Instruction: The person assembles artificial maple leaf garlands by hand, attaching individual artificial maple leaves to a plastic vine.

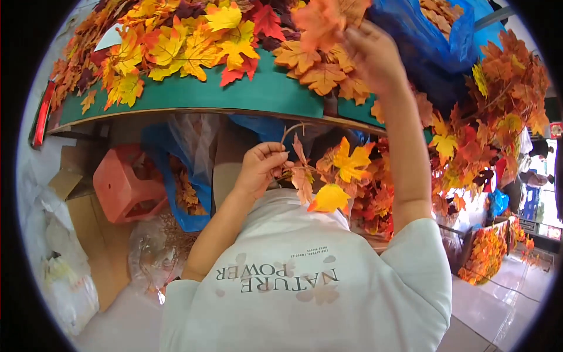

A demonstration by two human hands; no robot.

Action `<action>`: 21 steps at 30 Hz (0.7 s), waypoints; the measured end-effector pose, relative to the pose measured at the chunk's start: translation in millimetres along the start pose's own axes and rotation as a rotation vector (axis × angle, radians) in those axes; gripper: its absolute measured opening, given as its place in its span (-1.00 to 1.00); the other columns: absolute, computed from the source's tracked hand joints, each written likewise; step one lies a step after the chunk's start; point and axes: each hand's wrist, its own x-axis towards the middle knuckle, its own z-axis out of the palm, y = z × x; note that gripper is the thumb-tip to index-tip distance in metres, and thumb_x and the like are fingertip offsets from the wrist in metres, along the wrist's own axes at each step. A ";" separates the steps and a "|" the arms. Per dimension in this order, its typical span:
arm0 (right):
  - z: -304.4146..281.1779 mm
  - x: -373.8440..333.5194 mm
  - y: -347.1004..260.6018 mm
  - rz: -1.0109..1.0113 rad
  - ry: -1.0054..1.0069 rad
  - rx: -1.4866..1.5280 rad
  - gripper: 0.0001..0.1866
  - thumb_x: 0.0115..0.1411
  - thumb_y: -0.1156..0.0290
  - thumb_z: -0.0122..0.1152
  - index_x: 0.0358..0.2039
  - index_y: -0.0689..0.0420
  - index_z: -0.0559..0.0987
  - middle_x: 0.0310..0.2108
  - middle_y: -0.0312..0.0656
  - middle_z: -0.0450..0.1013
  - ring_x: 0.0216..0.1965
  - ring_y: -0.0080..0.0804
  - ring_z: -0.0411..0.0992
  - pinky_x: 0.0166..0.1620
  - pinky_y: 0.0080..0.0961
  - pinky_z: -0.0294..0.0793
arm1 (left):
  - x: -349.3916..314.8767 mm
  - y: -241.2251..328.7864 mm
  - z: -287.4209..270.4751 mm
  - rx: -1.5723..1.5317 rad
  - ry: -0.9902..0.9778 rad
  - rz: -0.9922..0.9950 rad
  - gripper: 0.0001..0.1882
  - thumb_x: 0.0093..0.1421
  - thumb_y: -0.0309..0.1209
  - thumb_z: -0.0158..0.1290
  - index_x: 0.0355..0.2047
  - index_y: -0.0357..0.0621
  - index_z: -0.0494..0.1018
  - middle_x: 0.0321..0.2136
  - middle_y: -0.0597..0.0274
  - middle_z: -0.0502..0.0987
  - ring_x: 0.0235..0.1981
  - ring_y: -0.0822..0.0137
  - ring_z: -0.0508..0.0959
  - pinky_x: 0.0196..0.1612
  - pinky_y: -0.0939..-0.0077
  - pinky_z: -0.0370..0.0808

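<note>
My left hand (264, 167) is in front of my shirt, below the table edge. Its thumb and fingers are pinched round the stem of an artificial maple branch (350, 163), whose bare tip curves up above the fingers. Yellow and orange leaves hang from it to the right. Up over the table, my right hand (373, 57) is closed on orange maple leaves (324, 24), slightly blurred by motion; how many it holds I cannot tell. Just under it lies a pile of orange leaves (324, 77). Left of that spreads a heap of yellow and red leaves (193, 50).
The green tabletop (234, 91) curves across in front. A blue plastic bag (410, 35) stands at the far right beside a bushy mass of leaves (510, 100). Below left are a pink stool (126, 188), cardboard (97, 234) and a blue bag (196, 220).
</note>
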 end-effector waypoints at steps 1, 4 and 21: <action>-2.4 -21.9 8.0 0.133 0.061 0.020 -0.74 0.22 0.54 0.02 -0.08 0.33 0.41 -0.16 -0.16 0.44 -0.15 -0.42 0.45 -0.04 -0.60 0.47 | 0.0 2.1 2.9 0.009 -0.005 -0.014 -0.84 0.11 -0.54 0.09 -0.27 -0.21 0.41 -0.47 0.26 0.52 -0.43 0.42 0.58 -0.51 0.70 0.41; 7.5 -86.2 40.0 0.233 0.160 0.055 -0.67 0.21 0.55 0.04 -0.01 0.32 0.35 -0.13 -0.19 0.43 -0.16 -0.49 0.45 -0.07 -0.65 0.48 | -1.5 2.4 4.3 0.002 -0.017 0.016 -0.83 0.11 -0.55 0.09 -0.26 -0.20 0.41 -0.46 0.25 0.52 -0.41 0.41 0.59 -0.50 0.71 0.41; 5.4 -181.2 78.3 0.156 0.005 -0.402 -0.84 0.08 0.57 0.24 -0.29 0.22 0.54 -0.40 -0.26 0.51 -0.41 -0.63 0.48 -0.37 -0.72 0.48 | -11.0 5.5 46.3 0.007 -0.018 0.090 -0.81 0.12 -0.53 0.09 -0.24 -0.23 0.40 -0.42 0.22 0.56 -0.45 0.45 0.59 -0.50 0.73 0.42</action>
